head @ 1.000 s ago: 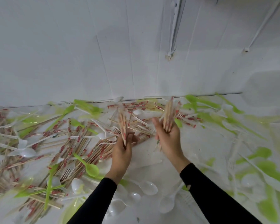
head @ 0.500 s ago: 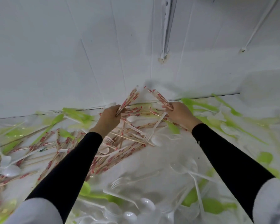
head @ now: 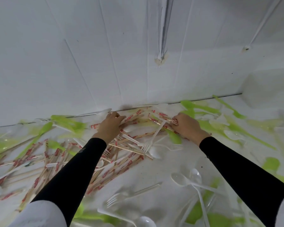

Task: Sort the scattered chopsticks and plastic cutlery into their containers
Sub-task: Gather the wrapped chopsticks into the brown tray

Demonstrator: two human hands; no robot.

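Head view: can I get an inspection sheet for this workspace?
Surface: white table, mostly covered.
Job's things: wrapped chopsticks piled left and centre; white cutlery and green cutlery scattered around; containers not seen.
Clutter: nothing seen.
Hands: left hand and right hand each grip chopsticks near the wall.
Cables: thin white line on the wall at right; cannot tell if it is a cable.
Surroundings: white panelled wall with a vertical pipe.

Only one view exists, worn on the person's head. It faces forward and down, close above the table (head: 156,175), with the left hand (head: 111,125) and right hand (head: 186,127) at mid-picture and the white wall (head: 72,63) filling the far half.
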